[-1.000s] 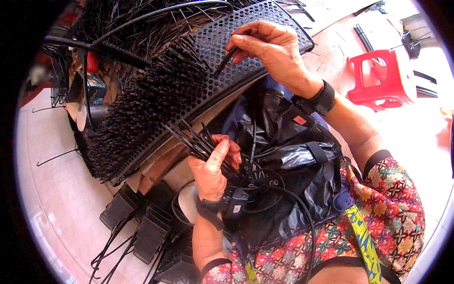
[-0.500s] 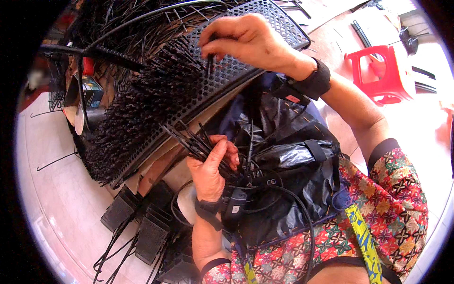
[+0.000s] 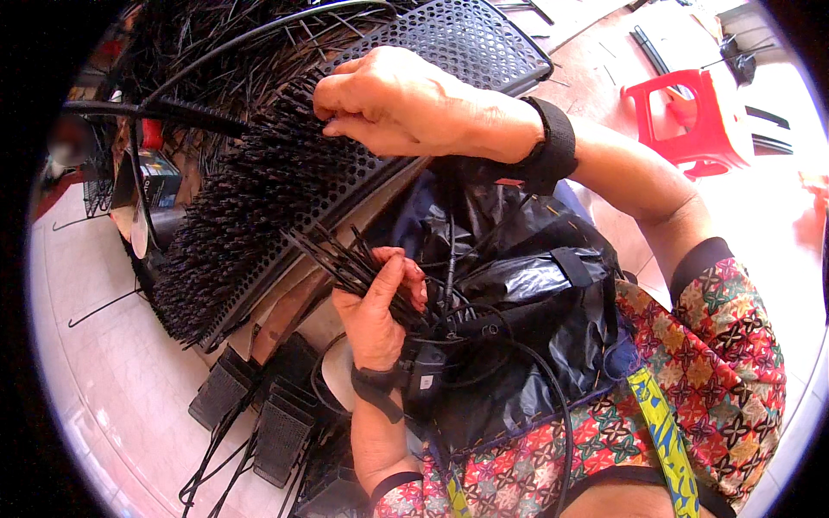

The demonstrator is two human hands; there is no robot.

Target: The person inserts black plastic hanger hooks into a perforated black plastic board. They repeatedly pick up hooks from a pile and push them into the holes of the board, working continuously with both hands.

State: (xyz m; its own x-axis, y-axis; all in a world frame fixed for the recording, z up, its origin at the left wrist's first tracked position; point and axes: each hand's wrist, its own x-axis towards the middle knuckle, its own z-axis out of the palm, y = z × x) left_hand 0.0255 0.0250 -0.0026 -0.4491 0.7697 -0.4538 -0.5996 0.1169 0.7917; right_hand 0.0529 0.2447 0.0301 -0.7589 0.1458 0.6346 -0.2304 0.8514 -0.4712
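Pinching thin spikes [image 3: 350,263] beside perforated panel [image 3: 449,43].

The right hand [image 3: 406,104] pinches closed at twelve o'clock, forearm stretching from three, while the left hand [image 3: 380,306] is curled shut at centre, forearm rising from six.

right hand [image 3: 406,104]: pinching at the bristly part of the perforated black panel [image 3: 449,43]
left hand [image 3: 376,306]: gripping a bundle of thin black sticks [image 3: 332,259]
lap: crinkly black plastic bag [image 3: 518,285]
background: red plastic stool [image 3: 691,121]

Red plastic stool [image 3: 691,116]; pale tiled floor [image 3: 112,388].
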